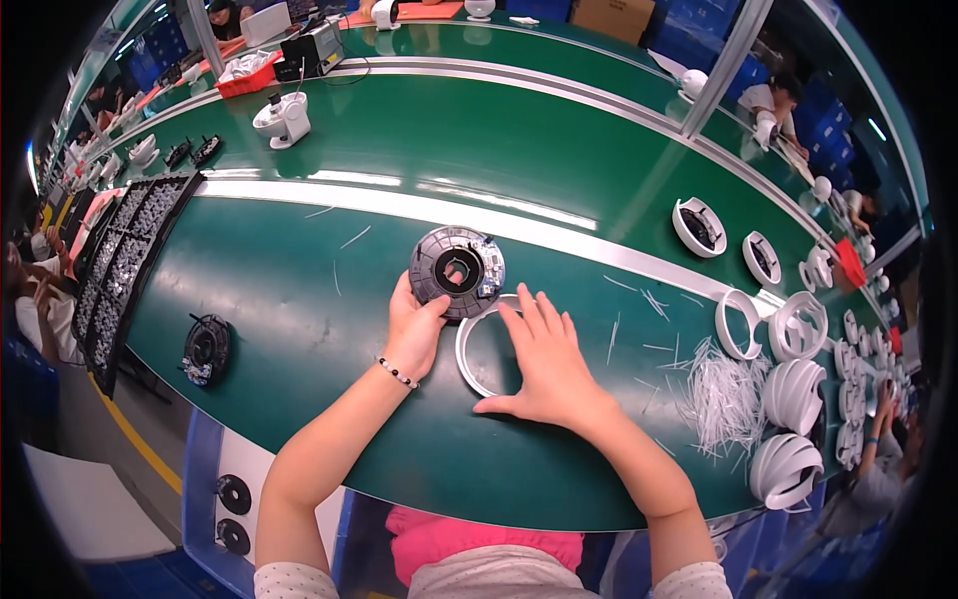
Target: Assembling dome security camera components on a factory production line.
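1. Grey round housing [457, 272] sits on the green table [299, 329], centre of view, just below the pale strip that runs across the table. Dark opening in its middle, small bright parts along its right edge.
2. Left hand [414, 329] grips the housing's lower-left rim: thumb on top, fingers [402, 297] curled round the edge, closed on it.
3. White ring [477, 349] lies flat on the table, directly below-right of the housing; its top edge meets or slips under the housing rim, cannot tell which.
4. Right hand [544, 359] lies palm down across the ring, fingers spread and straight, tips pointing at the housing, just short of it. Flat press, no grasp.
5. Beaded bracelet [397, 373] on the left wrist.
6. To the right: heap of thin white strips [723, 399], then stacked white curved shells [793, 394] and more white rings [738, 324].
7. To the left: a second dark round unit [207, 348], well apart from both hands; further left a black tray of small parts [125, 265].
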`<state>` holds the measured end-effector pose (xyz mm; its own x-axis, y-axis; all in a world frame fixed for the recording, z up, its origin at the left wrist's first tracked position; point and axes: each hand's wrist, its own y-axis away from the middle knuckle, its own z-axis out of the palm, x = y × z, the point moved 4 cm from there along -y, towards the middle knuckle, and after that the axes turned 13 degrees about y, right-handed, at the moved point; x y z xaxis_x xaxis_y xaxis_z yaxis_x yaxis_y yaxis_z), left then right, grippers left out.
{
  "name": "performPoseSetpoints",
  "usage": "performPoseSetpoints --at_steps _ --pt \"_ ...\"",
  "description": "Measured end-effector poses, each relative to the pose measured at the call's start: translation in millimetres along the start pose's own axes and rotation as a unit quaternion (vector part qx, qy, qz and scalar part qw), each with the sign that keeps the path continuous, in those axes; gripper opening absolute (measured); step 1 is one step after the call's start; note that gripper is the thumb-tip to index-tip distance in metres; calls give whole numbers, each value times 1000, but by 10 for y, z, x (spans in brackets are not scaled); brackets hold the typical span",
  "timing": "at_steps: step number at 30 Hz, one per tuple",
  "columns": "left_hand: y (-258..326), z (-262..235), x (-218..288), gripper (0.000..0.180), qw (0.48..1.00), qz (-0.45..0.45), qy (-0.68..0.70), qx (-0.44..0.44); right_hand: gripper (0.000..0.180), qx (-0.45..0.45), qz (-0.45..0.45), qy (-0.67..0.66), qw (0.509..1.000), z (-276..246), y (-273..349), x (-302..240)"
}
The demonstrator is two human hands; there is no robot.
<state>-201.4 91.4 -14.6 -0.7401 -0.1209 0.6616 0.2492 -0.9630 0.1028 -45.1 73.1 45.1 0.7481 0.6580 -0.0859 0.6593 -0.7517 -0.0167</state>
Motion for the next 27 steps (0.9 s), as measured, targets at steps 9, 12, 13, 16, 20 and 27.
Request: performPoseSetpoints --at_steps 9,12,13,16,20,27 --pt "30 24 5 43 1000 14 -16 5 102 -12 -73 -69 995 -163 -22 359" --pt "72 26 17 46 995 76 -69 -18 104 42 0 -158 987 -397 12 596" --pt "106 73 20 48 985 124 -113 -43 105 101 44 -181 977 -430 29 663" --pt "308 301 -125 53 984 110 -89 -108 104 175 131 -474 853 -203 -16 686" --pt "513 340 -271 72 974 -63 -98 -196 103 187 112 -356 909 -84 -30 329" --pt "425 440 -104 71 928 -276 196 -158 107 216 17 -316 924 -166 22 127"
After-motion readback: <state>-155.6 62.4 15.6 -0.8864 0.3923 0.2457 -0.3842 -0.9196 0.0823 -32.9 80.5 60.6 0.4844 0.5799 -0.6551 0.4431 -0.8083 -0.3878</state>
